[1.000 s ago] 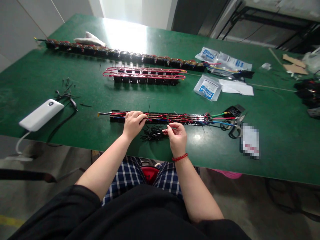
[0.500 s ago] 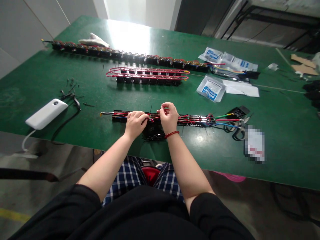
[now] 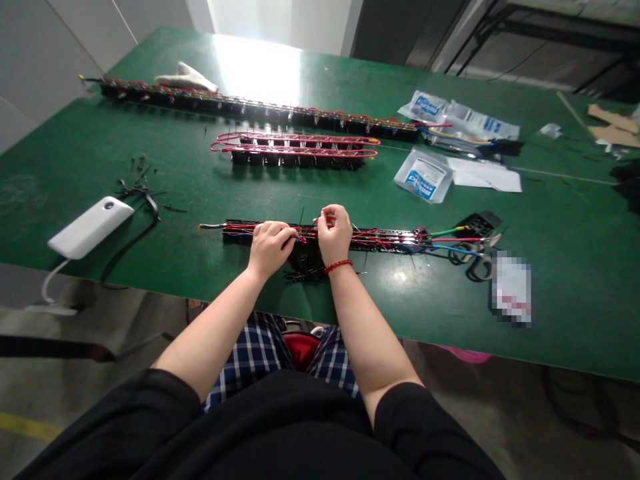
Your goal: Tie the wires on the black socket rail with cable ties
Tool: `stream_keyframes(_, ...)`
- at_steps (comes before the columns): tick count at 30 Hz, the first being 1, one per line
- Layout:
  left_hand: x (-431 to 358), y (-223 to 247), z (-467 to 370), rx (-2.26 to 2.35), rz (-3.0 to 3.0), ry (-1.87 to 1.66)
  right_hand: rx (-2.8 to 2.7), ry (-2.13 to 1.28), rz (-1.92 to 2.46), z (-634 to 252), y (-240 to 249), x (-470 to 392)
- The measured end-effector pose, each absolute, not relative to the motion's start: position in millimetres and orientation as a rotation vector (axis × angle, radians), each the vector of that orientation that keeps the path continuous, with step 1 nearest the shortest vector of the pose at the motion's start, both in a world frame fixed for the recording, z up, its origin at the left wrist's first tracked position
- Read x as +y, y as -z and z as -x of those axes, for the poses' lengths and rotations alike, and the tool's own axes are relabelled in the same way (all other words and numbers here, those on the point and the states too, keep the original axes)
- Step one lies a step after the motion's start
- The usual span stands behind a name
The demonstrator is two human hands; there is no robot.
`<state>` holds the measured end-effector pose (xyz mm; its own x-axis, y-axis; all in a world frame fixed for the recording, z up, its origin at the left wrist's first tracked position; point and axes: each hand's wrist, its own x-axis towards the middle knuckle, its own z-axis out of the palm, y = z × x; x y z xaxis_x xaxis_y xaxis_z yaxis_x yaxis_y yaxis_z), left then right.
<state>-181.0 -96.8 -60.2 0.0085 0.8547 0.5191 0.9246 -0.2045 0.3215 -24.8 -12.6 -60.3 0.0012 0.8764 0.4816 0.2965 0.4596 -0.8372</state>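
A long black rail with red and blue wires (image 3: 390, 239) lies along the front of the table. My left hand (image 3: 270, 247) rests on its left half, fingers curled down over the wires, thumb and forefinger pinched near a small red piece. My right hand (image 3: 334, 233) is just to the right, a little raised, its thumb and fingertips pinched on a thin dark strip that looks like a cable tie. Another thin black tail stands up between the hands. Several loose black cable ties (image 3: 303, 275) lie in front of the rail. The fingertips are partly hidden.
Scissors (image 3: 480, 267) and a blurred packet (image 3: 511, 287) lie at the right. Behind are a red-wired black block (image 3: 295, 159), a longer wired rail (image 3: 260, 110), a white glove (image 3: 185, 78) and plastic bags (image 3: 424, 177). A white device (image 3: 90, 228) with a cord sits left.
My right hand has shifted slightly left, closer to my left hand. The left hand stays on the wires, and the view has moved a little.
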Motion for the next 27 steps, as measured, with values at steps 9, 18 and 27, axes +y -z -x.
stream_keyframes(9,-96,62,182,-1.879,2.139,0.964,-1.679,-0.571,1.058,19,55,-23)
stream_keyframes(18,-97,60,181,-1.865,2.138,0.963,-1.9,-0.46,1.015,19,54,-26)
stream_keyframes(27,-99,62,182,-1.786,2.178,0.951,-1.979,-0.412,1.0,20,54,-27)
